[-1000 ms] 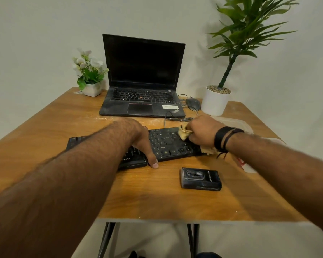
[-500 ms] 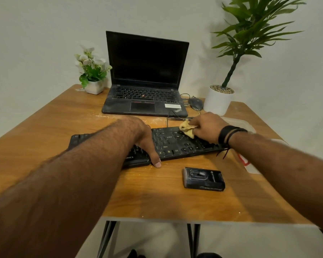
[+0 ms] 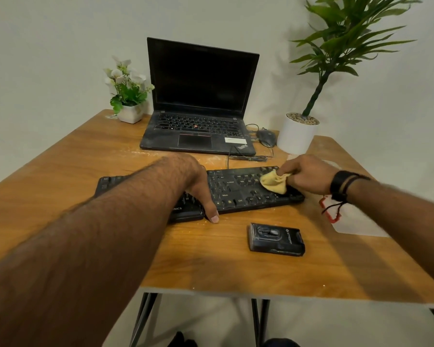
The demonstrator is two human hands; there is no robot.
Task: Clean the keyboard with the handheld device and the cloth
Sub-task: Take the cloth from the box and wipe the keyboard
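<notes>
Head view, from the left: a small flower pot (image 3: 129,113) stands at the far corner of the wooden surface (image 3: 60,176). My left hand (image 3: 198,186) lies across the middle of the keyboard (image 3: 246,191), palm down; my thumb reaches over the near edge to touch the surface, and my other fingers are hidden, so I cannot tell my grip there. Behind the keyboard an open laptop (image 3: 198,101) sits with a dark screen. On the near side, just right of my thumb, the handheld device (image 3: 276,240) lies flat on the surface, apart from both hands. Further right, my right hand (image 3: 308,175) pinches the yellow cloth (image 3: 273,184), bunched, against the keys at the keyboard's right end. A mouse (image 3: 266,137) and a tall plant (image 3: 297,132) in a white pot stand at the far right.
</notes>
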